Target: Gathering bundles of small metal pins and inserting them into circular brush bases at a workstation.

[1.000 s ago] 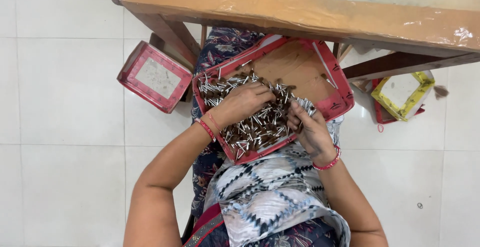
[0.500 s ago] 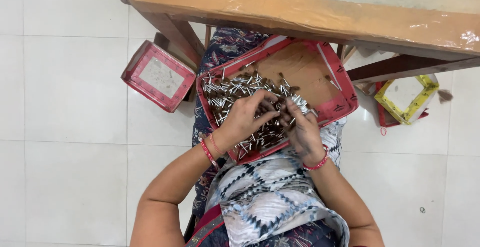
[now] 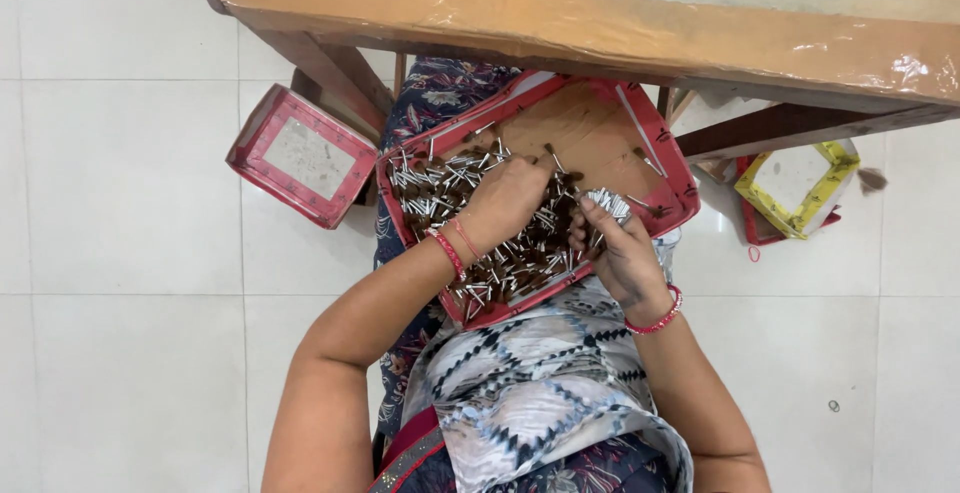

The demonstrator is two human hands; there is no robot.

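a red-rimmed tray (image 3: 672, 168) with a brown floor was seen resting on the lap of a seated person, just below the edge of a wooden table (image 3: 600, 23). a heap of small brown sticks with silvery ends (image 3: 450, 188) was spread over the left and lower part of the tray, while its upper right part was mostly bare. the left hand (image 3: 505, 203) was laid palm down on the heap, its fingers curled loosely into the sticks; whether any were pinched beneath could not be told. the right hand (image 3: 620, 248) was held at the tray's lower right edge, with its fingers pressed together around a small bundle of sticks (image 3: 607, 203), the silvery ends showing above the fingertips. red bangles (image 3: 450, 248) were worn on the left wrist, and a red beaded bracelet (image 3: 655, 318) on the right. a shallow red box (image 3: 300, 153) was set on the white tiled floor (image 3: 120, 253) just beside the tray, to its left. a yellow-rimmed box (image 3: 800, 188) was placed on the floor to the right, under the table and apart from the tray.
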